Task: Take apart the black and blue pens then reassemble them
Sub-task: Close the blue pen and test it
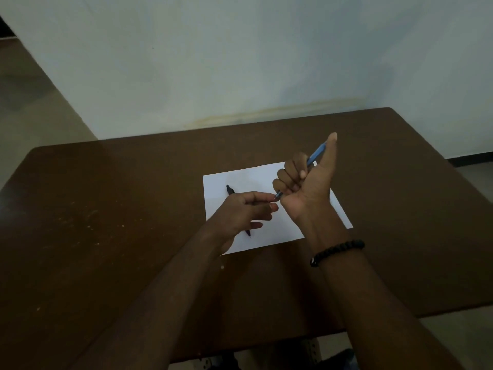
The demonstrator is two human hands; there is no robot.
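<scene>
Bare forearms; a black beaded bracelet (337, 252) circles the right wrist.

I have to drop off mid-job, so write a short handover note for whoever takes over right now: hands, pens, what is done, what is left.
Right hand: fist curled round the blue pen, held above the white paper, thumb up, tip end pointing down-left.
Left hand: fingertips pinch the blue pen's tip end, apparently to unscrew or pull it.
Black pen: lies on the paper under the left hand, looks whole; only its ends show.
Table: brown; no loose pen parts visible.
Done: blue pen picked up, tip end gripped.
Left: apparently take both pens apart, then reassemble them.
</scene>
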